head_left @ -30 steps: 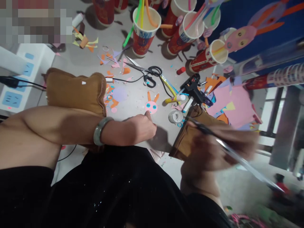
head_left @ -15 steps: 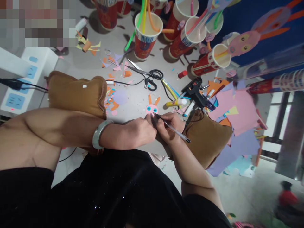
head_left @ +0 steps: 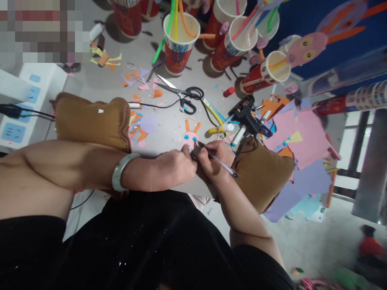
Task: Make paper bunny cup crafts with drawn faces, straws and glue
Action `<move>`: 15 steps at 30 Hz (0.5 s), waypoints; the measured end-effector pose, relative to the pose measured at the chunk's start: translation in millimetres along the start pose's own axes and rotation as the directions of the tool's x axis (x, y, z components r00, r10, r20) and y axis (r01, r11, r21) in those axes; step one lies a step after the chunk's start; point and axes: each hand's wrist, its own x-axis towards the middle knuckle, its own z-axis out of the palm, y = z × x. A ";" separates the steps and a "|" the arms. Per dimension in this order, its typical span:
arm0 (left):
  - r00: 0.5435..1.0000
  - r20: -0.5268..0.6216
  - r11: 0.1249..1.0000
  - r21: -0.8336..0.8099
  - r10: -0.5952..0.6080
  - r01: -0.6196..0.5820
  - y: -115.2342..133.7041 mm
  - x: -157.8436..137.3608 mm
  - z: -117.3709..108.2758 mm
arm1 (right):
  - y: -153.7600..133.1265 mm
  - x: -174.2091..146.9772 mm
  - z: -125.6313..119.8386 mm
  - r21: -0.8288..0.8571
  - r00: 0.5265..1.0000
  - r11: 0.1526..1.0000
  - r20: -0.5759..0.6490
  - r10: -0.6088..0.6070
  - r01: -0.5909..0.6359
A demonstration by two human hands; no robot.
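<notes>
A pink paper rabbit face (head_left: pixel 190 135) with orange ears and blue eyes lies flat on the table in front of me. My left hand (head_left: pixel 178 169) is closed, its fingers curled in, and a fingertip presses the lower edge of the face. In my right hand (head_left: pixel 218 158) is a clear ballpoint pen (head_left: pixel 225 167), gripped near its black point. That point is at the rabbit's right-hand eye; whether it touches the paper I cannot tell. My hands hide a little of the face's lower edge.
Beyond the face are black-handled scissors (head_left: pixel 181 92), a yellow marker (head_left: pixel 220 129) and a black glue gun (head_left: pixel 246 117). Red paper cups (head_left: pixel 178 58) with straws stand at the back. Brown cushions (head_left: pixel 92 123) flank my arms. Coloured paper (head_left: pixel 302 137) lies right, a power strip (head_left: pixel 18 121) left.
The pen point has gone from the lower part of the rabbit face up to its right-hand eye. My left hand still presses the lower edge. The whole view has shifted slightly.
</notes>
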 end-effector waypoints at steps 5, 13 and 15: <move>0.999 -0.037 1.000 0.022 0.009 -0.008 -0.9 -0.1 1.2 | 1.9 -2.3 3.1 -0.002 1.000 1.000 0.012 0.023 -0.023; 0.980 -0.195 0.991 0.131 0.032 -0.007 0.4 -4.0 20.0 | 2.5 -1.9 3.9 0.002 0.999 1.000 0.033 0.020 -0.020; 0.975 -0.222 0.989 0.150 0.032 0.002 1.5 -4.7 23.8 | 3.7 -2.6 5.7 0.005 0.998 0.999 0.049 0.048 -0.048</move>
